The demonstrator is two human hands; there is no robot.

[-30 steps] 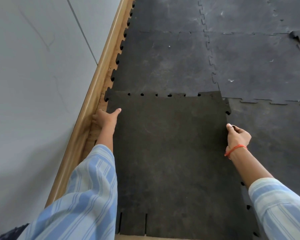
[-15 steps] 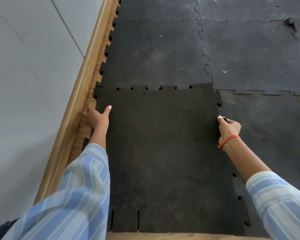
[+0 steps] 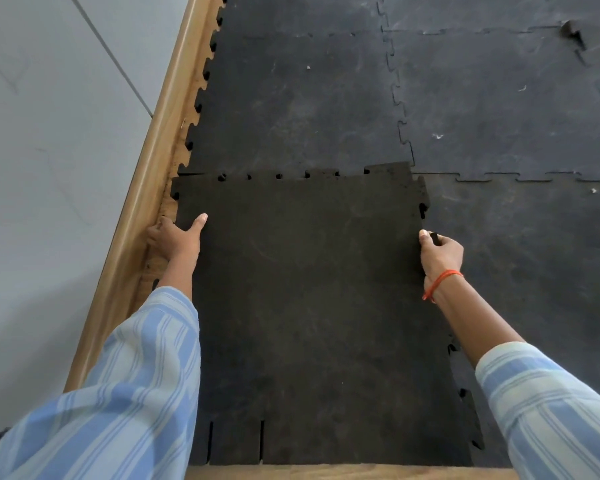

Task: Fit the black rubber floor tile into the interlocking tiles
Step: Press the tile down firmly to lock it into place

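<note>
Our left hand [image 3: 174,237] and right hand [image 3: 439,252] pinch the loose tile's [image 3: 309,306] side edges. Far teeth ride over the laid tiles [image 3: 291,109]; pressing now risks buckling.

Light: soft, even daylight, no glare
Shadows: faint grey patch lay on the wall [image 3: 42,306]
Focus: sharp throughout
Edges: wide-angle bend curved the wooden skirting [image 3: 142,216]
</note>
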